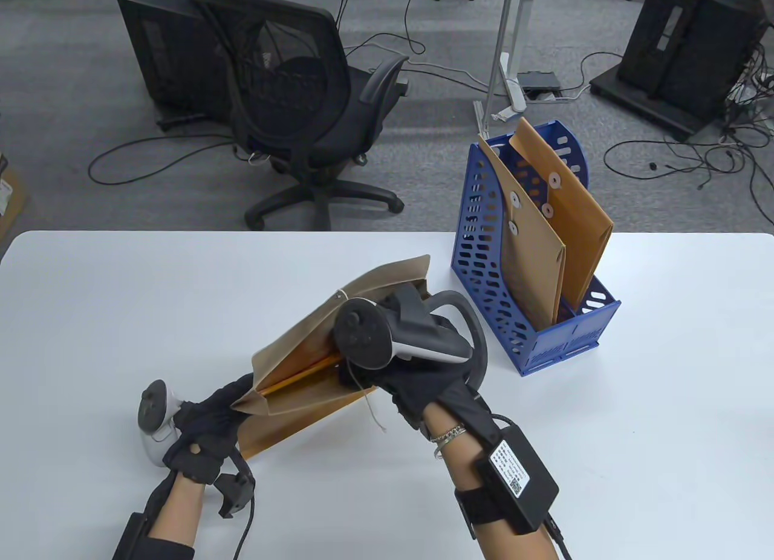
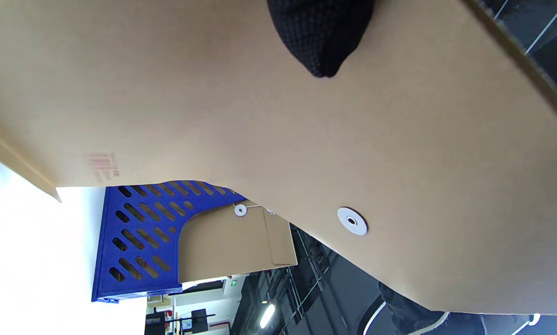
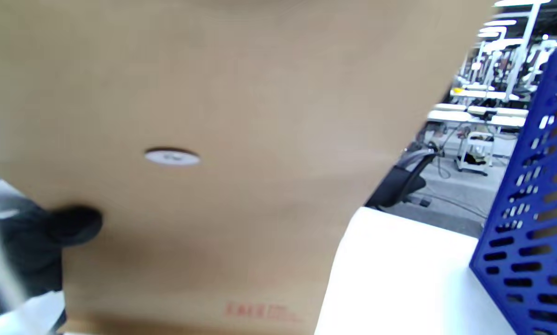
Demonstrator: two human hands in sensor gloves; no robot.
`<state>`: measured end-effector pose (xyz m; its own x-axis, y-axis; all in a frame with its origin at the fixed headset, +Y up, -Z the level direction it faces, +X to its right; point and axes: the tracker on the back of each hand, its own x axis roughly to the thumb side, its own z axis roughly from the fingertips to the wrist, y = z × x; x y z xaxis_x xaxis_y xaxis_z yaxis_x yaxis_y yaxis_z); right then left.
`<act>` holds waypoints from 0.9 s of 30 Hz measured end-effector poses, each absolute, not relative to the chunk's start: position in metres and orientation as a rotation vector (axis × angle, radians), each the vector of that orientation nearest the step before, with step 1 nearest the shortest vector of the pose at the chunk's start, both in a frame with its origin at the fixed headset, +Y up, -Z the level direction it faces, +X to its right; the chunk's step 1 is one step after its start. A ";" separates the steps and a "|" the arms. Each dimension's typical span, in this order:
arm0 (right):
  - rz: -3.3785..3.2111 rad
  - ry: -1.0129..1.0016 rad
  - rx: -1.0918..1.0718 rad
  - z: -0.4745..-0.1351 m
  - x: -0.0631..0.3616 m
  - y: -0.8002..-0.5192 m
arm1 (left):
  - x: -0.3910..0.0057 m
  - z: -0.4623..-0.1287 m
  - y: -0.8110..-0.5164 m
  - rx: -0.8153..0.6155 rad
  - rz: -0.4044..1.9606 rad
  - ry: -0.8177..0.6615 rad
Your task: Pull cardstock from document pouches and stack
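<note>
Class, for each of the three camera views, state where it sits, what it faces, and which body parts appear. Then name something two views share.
Table view: above, looking down at the white table; both forearms, left hand, right hand holding a kraft pouch.
Left wrist view: tilted against the pouch; one gloved fingertip.
Right wrist view: close to the pouch; dark glove at left.
Shared: blue file rack, pouch.

Even overhead light fills the table view, sharp throughout, soft shadows pooling under the hands. Left wrist view blows out white at nine o'clock. Right wrist view smears with motion blur (the printed red stamp is unreadable), bright at five o'clock.
</note>
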<state>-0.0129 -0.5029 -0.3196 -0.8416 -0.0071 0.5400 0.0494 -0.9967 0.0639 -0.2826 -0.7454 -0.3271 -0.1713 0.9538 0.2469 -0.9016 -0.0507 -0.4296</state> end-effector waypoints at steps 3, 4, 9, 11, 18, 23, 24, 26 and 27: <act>-2.942 -0.126 -0.863 -0.321 -0.018 -0.506 | -0.284 -0.327 -0.746 -0.122 1.648 -0.562; -2.940 -0.130 -0.870 -0.320 -0.020 -0.507 | -0.285 -0.327 -0.746 -0.118 1.648 -0.558; -2.926 0.053 -0.900 -0.315 -0.022 -0.504 | -0.286 -0.325 -0.736 -0.085 1.549 -0.492; -2.938 0.066 -0.921 -0.313 -0.021 -0.500 | -0.286 -0.325 -0.733 -0.106 1.470 -0.469; -2.952 0.371 -0.949 -0.295 -0.005 -0.463 | -0.292 -0.323 -0.731 -0.060 1.385 -0.392; -2.997 0.862 -0.886 -0.275 0.023 -0.430 | -0.299 -0.322 -0.729 -0.037 1.416 -0.375; -3.004 0.988 -0.846 -0.270 0.031 -0.423 | -0.301 -0.322 -0.729 -0.035 1.424 -0.365; -3.012 1.219 -0.759 -0.262 0.047 -0.413 | -0.305 -0.322 -0.731 -0.036 1.438 -0.357; -3.016 1.336 -0.705 -0.256 0.057 -0.408 | -0.307 -0.322 -0.732 -0.038 1.451 -0.355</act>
